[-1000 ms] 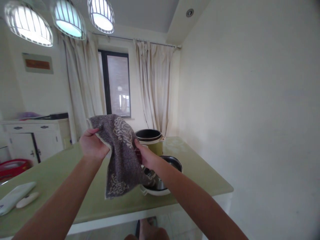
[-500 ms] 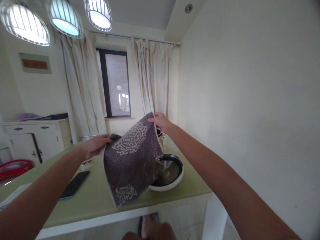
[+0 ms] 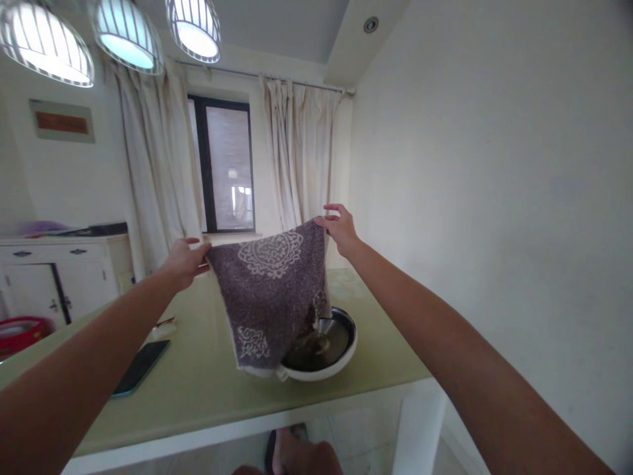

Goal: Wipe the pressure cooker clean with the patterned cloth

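Cloth (image 3: 267, 297) is higher than half a second ago, its top edge now closer to level; both hands went up with it. Left hand (image 3: 184, 265) pinches the upper left corner, right hand (image 3: 342, 231) the upper right. So it's spread open, not bunched. Hangs over the table (image 3: 202, 396), covering part of the lid (image 3: 321, 349) from view; can't tell if they touch. Phone (image 3: 141, 369) lies left.

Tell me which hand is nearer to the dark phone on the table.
Left. The left hand is above and beyond the phone, holding the cloth's upper left corner; the right hand is farther off to the right, at the upper right corner.
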`<state>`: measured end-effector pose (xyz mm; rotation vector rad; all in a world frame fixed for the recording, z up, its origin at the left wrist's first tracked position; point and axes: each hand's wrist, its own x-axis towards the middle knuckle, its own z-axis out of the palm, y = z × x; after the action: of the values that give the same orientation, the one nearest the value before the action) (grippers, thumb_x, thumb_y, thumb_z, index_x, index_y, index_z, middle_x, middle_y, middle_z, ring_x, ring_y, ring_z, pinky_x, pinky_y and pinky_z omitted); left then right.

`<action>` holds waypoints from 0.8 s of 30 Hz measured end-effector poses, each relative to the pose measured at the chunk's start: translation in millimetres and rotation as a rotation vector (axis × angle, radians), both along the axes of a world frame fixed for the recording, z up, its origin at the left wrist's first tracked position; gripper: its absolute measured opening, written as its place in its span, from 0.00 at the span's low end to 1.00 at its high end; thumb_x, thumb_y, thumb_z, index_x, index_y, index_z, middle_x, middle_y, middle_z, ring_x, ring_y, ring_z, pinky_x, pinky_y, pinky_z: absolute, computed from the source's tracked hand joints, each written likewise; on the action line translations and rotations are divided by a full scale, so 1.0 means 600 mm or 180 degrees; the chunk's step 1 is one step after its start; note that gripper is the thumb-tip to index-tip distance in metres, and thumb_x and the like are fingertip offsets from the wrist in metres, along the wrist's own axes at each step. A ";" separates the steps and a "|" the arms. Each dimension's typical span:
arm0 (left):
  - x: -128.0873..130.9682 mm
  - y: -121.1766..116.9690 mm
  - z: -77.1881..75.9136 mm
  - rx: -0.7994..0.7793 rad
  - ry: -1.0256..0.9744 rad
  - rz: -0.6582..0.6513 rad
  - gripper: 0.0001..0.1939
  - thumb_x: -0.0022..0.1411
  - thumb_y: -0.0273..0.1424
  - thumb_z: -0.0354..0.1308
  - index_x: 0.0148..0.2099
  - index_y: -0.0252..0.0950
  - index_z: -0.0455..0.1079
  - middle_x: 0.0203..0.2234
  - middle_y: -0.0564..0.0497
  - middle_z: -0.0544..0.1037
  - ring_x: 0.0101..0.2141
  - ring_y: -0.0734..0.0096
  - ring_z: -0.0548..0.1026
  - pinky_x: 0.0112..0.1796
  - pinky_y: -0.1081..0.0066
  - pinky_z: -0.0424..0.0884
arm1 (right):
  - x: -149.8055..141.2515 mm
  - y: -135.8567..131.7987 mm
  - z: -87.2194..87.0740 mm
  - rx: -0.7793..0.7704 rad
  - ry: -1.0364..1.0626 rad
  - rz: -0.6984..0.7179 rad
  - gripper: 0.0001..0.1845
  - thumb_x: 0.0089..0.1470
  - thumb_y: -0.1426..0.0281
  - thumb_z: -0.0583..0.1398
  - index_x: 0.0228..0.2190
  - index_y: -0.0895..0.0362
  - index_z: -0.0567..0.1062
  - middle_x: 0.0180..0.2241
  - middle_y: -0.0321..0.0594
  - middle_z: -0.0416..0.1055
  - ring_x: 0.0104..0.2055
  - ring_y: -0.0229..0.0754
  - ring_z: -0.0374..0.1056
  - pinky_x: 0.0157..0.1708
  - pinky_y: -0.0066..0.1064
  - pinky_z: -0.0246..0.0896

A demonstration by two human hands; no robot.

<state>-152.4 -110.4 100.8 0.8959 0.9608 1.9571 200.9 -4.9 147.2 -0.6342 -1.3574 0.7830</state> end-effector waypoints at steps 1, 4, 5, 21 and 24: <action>0.004 0.001 0.010 -0.0070 0.0074 0.0111 0.24 0.57 0.16 0.64 0.55 0.36 0.69 0.23 0.60 0.77 0.17 0.79 0.71 0.24 0.80 0.68 | 0.006 0.005 0.003 -0.0006 -0.0021 -0.0018 0.27 0.42 0.71 0.73 0.45 0.54 0.74 0.31 0.29 0.72 0.34 0.37 0.71 0.38 0.31 0.66; 0.025 0.006 0.036 -0.0202 0.0732 0.0080 0.21 0.54 0.23 0.71 0.51 0.36 0.76 0.32 0.53 0.81 0.27 0.75 0.76 0.28 0.76 0.72 | 0.027 0.026 0.013 -0.0165 -0.0199 -0.0285 0.22 0.45 0.72 0.72 0.43 0.54 0.74 0.32 0.31 0.73 0.35 0.38 0.71 0.38 0.31 0.68; 0.034 0.009 0.043 -0.0206 0.1088 0.0035 0.23 0.51 0.25 0.73 0.50 0.35 0.77 0.35 0.50 0.82 0.31 0.72 0.77 0.31 0.73 0.74 | 0.035 0.034 0.014 -0.0228 -0.0277 -0.0365 0.21 0.45 0.73 0.71 0.42 0.54 0.74 0.32 0.32 0.73 0.34 0.38 0.71 0.37 0.31 0.68; 0.094 0.132 0.092 -0.1049 0.5560 0.0340 0.15 0.45 0.40 0.69 0.34 0.38 0.82 0.28 0.47 0.82 0.35 0.53 0.79 0.39 0.65 0.68 | 0.146 0.082 0.016 -0.0683 -0.2584 0.0879 0.19 0.30 0.64 0.79 0.27 0.59 0.86 0.29 0.41 0.79 0.36 0.46 0.72 0.40 0.37 0.65; 0.100 0.149 0.104 -0.1181 0.5617 0.0136 0.09 0.48 0.39 0.67 0.25 0.39 0.79 0.21 0.49 0.78 0.31 0.56 0.77 0.37 0.64 0.66 | 0.146 0.095 0.020 -0.0364 -0.3489 0.0348 0.14 0.31 0.64 0.78 0.21 0.57 0.84 0.22 0.35 0.72 0.33 0.45 0.69 0.37 0.35 0.61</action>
<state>-92.1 -21.0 163.2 2.3327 2.0776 0.4826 288.6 52.1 159.2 -1.1734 -2.3586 0.5970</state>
